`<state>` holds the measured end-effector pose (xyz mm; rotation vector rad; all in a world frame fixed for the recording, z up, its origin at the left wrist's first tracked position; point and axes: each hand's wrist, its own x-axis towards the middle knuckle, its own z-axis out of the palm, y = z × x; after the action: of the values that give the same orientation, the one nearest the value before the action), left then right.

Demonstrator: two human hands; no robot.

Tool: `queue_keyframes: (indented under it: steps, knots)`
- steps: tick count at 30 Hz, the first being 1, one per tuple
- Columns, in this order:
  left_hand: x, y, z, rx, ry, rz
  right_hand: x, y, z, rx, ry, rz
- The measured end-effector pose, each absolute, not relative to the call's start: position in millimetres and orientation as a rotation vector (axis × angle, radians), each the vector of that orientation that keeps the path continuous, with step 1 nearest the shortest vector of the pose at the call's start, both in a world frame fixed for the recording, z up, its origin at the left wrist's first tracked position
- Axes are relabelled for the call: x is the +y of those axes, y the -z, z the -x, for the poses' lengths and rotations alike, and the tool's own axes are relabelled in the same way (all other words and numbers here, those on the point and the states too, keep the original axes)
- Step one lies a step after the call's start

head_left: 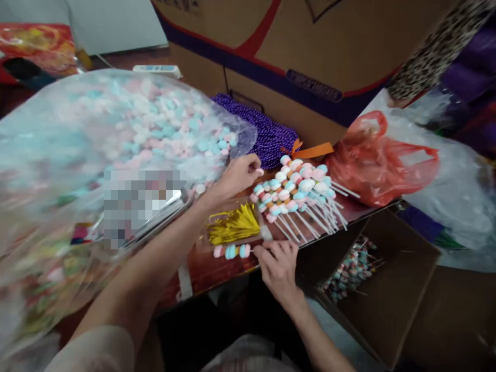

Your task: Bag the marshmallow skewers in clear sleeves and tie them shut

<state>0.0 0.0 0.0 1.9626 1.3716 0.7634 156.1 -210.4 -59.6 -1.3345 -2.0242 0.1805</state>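
My left hand (241, 176) is closed in a pinch on a small pink marshmallow (259, 171), just right of the big clear bag's mouth. Below it, my right hand (277, 264) grips the stick end of a marshmallow skewer (232, 251), which points left along the table's front edge. Pink, blue and orange-brown pieces are threaded on that skewer. Between my hands lies a clear packet of gold twist ties (234, 225). To the right is a heap of finished-looking marshmallow skewers (294, 186), their white sticks fanned toward me.
A large clear bag of pastel marshmallows (166, 119) covers the left. Behind are a purple beaded bundle (263, 124) and a tall cardboard box (310, 46). A red plastic bag (382, 165) sits right. An open carton (403, 279) below holds wrapped skewers (354, 266).
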Motion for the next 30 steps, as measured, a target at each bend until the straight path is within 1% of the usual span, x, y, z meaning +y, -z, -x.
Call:
queue_keyframes:
  steps: [3,8,10,12,15,19,22,26,30]
  knots:
    - [-31,-7,22,1.345,-0.854,-1.792,-210,52,-154,-2.115,-0.069,1.35]
    - [-119,-21,62,1.364,-0.826,-1.681,-214,48,-151,-2.252,-0.16,1.221]
    - [-162,-23,79,1.453,-0.82,-1.667,-218,45,-150,-2.263,-0.163,1.207]
    - [-201,-17,94,1.581,-0.805,-1.619,-221,40,-147,-2.263,-0.138,1.206]
    - [-242,3,109,1.701,-0.85,-1.475,-225,37,-141,-2.312,-0.117,1.162]
    - [-259,35,112,1.881,-0.955,-1.558,-234,40,-129,-2.325,-0.247,1.094]
    - [-255,51,110,1.905,-1.07,-1.576,-244,44,-121,-2.26,-0.384,1.09]
    - [-252,59,111,1.874,-1.132,-1.598,-255,48,-111,-2.204,-0.471,1.087]
    - [-254,59,116,1.818,-1.067,-1.685,-258,50,-103,-2.236,-0.471,1.097]
